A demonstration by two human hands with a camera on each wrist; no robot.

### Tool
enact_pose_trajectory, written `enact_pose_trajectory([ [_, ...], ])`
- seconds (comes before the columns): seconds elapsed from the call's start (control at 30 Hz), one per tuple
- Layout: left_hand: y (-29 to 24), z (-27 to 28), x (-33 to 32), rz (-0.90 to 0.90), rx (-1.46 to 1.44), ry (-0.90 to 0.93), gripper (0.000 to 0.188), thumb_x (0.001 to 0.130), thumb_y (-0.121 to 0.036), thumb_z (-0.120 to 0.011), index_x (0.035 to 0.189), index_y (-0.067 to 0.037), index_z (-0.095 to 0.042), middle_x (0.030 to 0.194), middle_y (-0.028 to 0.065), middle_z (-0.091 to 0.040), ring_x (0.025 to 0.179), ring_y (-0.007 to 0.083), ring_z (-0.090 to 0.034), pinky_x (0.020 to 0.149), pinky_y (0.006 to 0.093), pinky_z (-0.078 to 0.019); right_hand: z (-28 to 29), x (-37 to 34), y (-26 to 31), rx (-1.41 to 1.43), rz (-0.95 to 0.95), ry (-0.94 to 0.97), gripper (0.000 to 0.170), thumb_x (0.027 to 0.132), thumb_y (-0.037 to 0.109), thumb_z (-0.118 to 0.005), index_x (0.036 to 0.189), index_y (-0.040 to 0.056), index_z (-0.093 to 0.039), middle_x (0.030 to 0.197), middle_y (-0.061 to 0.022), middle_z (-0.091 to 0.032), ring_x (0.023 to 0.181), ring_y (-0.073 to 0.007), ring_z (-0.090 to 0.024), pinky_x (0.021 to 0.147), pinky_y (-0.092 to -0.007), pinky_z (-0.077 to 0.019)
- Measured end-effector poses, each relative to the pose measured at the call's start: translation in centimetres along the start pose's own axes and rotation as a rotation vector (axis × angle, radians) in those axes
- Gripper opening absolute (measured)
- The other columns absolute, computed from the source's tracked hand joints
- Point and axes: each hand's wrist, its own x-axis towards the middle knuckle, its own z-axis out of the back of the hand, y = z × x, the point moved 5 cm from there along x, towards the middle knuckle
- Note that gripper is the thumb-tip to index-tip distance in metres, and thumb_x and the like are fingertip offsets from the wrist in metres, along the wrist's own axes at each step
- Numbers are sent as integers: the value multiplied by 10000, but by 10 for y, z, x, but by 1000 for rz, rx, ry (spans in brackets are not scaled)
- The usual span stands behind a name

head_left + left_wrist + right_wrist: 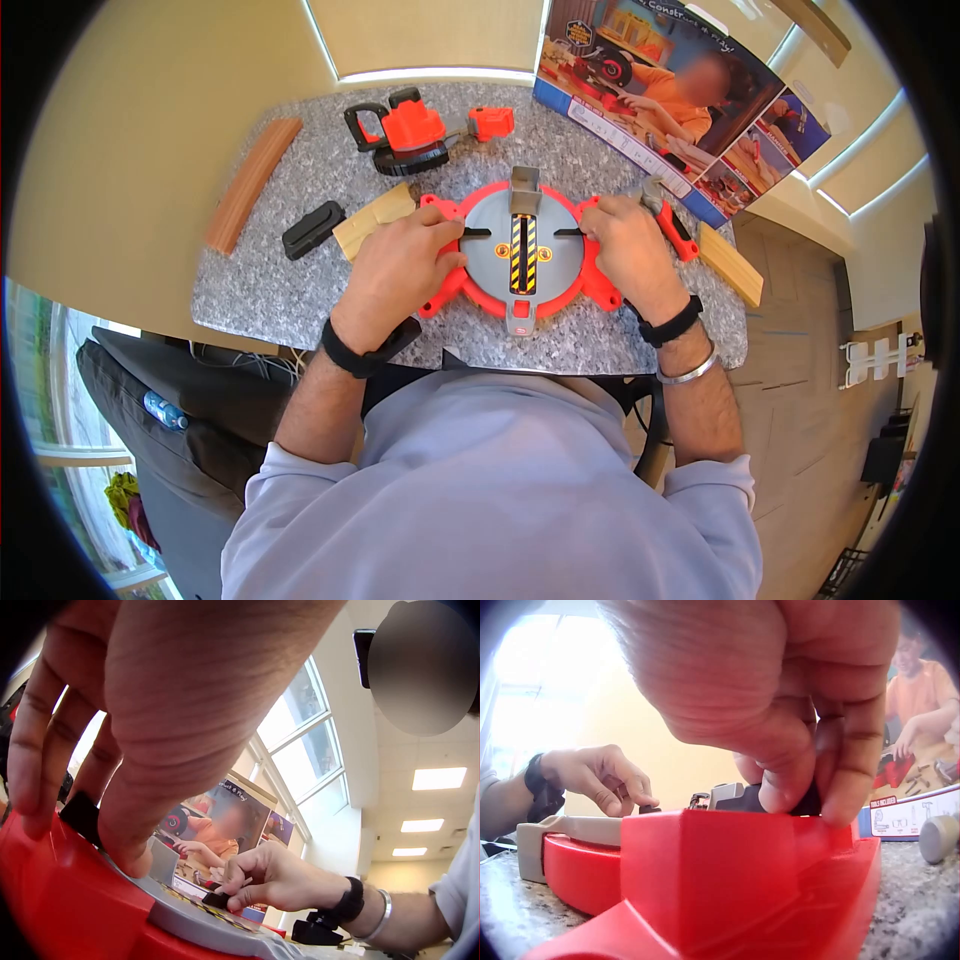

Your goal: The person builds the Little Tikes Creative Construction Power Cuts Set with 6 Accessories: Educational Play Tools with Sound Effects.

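Toy saw base (524,256): on the bench (262,285), between the person's grips.
Left grip (403,255): thumb and fingers pinching the left black tab (478,232).
Right grip (635,255): pinching the right black tab (568,232).
Both tabs: on the base already, apparently being adjusted.
Red saw (412,128): off the base, behind it; likely left for later.
Wood block (730,263): not yet on the base.

Round base (475,262): on the worktop (262,292), between left grip (398,255) and right grip (637,252)
Toy saw (412,125): behind the base, leftward
Carton (665,95): back right, beyond the wrench (679,232)
Block (731,265): right of the wrench
Board (372,217): between case (313,230) and left grip
Plank (253,185): far left
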Motion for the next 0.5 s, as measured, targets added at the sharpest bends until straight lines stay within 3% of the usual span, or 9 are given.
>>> enact_pose_trajectory([
  [0.17, 11, 13, 17, -77, -71, 124, 383, 880, -236, -868, 1194, -33, -787, 990, 175, -772, 851, 350, -747, 779, 426, -598, -1, -1, 4, -64, -11, -18, 92, 879, 60, -638, 908, 41, -723, 909, -153, -657, 942, -370, -676, 791, -478, -574],
  [0.27, 31, 34, 28, -43, -197, 133, 421, 873, -242, -891, 1226, -40, -787, 1005, 176, -777, 891, 316, -765, 801, 397, -617, 0, -2, 4, -76, -19, -38, 96, 889, 84, -638, 904, 53, -728, 915, -137, -663, 947, -346, -682, 797, -460, -584],
  [0.3, 47, 38, 29, -13, -147, 23, 487, 867, -239, -908, 1296, -59, -766, 1125, 154, -788, 988, 277, -771, 863, 387, -623, -1, -2, 4, -80, -12, -45, 94, 889, 89, -642, 901, 54, -729, 916, -131, -665, 955, -338, -683, 799, -454, -588],
  [0.33, 52, 44, 33, -24, -129, 24, 487, 867, -239, -908, 1296, -59, -766, 1125, 154, -788, 988, 277, -771, 863, 387, -623, -2, -3, 5, -82, -8, -48, 93, 890, 95, -646, 899, 56, -729, 917, -126, -667, 963, -330, -685, 801, -449, -593],
  [0.4, 74, 66, 43, 166, -242, -204, 580, 869, -245, -915, 1393, -90, -722, 1312, 116, -756, 1130, 258, -739, 926, 408, -609, -2, -3, 5, -77, -25, -68, 99, 898, 105, -647, 899, 56, -733, 920, -121, -670, 982, -323, -687, 804, -446, -597],
  [0.43, 94, 68, 49, 181, -291, -254, 749, 885, -366, -908, 1499, -52, -614, 1403, 171, -693, 1183, 290, -703, 949, 444, -584, -2, -3, 5, -82, -22, -62, 105, 902, 107, -645, 902, 55, -736, 922, -120, -672, 989, -323, -687, 806, -445, -599],
  [0.5, 135, 63, 65, 244, -333, -343, 799, 887, -366, -912, 1525, -27, -570, 1442, 191, -663, 1213, 298, -684, 977, 442, -572, -1, -3, 5, -88, -17, -69, 111, 907, 109, -642, 905, 54, -739, 925, -119, -674, 996, -323, -688, 808, -445, -601],
])
